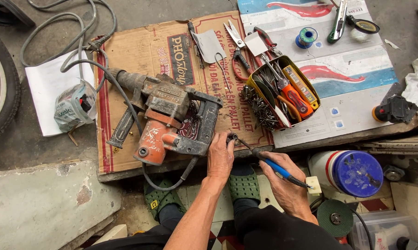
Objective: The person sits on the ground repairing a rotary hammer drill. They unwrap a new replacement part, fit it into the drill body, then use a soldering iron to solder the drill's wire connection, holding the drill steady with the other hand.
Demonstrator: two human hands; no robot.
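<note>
Cardboard [125, 60] bears drill [172, 122]; right hand [283, 178] angles soldering iron [273, 166].

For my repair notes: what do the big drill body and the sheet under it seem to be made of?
The hammer drill looks like cast metal, worn grey with chipped orange paint and grime; its dark rear handle may be plastic. The sheet looks like brown corrugated cardboard: printed, flattened, frayed at the edges.
</note>
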